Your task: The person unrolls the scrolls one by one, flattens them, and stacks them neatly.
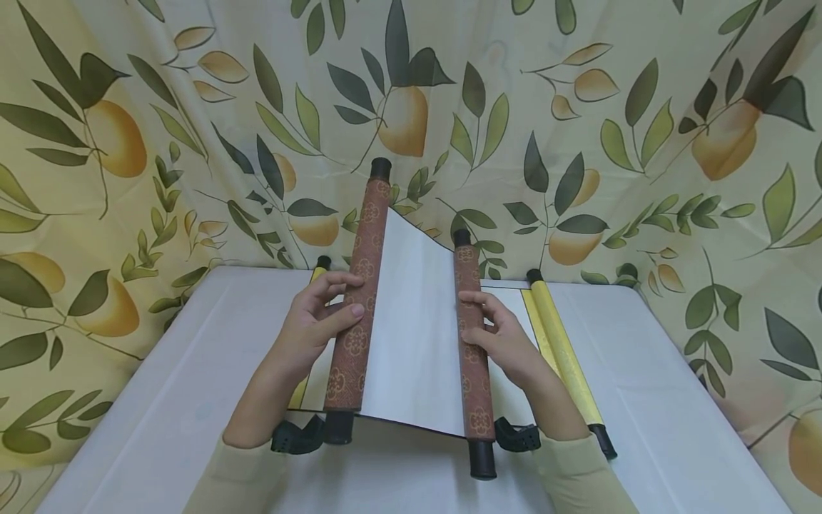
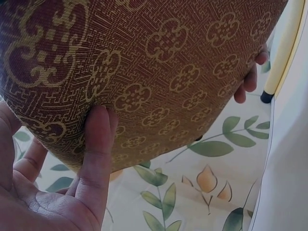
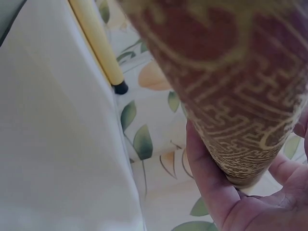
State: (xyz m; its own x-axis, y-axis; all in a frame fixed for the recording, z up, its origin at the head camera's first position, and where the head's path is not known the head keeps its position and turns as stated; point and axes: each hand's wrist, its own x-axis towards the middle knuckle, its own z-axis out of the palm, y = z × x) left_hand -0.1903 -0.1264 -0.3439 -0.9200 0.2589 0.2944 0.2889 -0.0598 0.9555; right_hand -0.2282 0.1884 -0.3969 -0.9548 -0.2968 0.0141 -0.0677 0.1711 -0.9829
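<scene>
A hanging scroll with reddish-brown, gold-patterned brocade rolls and black end knobs is held up, tilted, above the table. A stretch of its blank white sheet shows between the two rolls. My left hand grips the left roll at mid-length, thumb on the near face. On the other side, my right hand holds the right roll between thumb and fingers. In the left wrist view, the patterned brocade back fills much of the picture, with the left thumb against it.
Behind the held scroll, a second scroll with yellow rolls and black knobs lies partly unrolled on the white table. A fruit-and-leaf patterned curtain hangs beyond the table. Black wrist straps sit on both wrists.
</scene>
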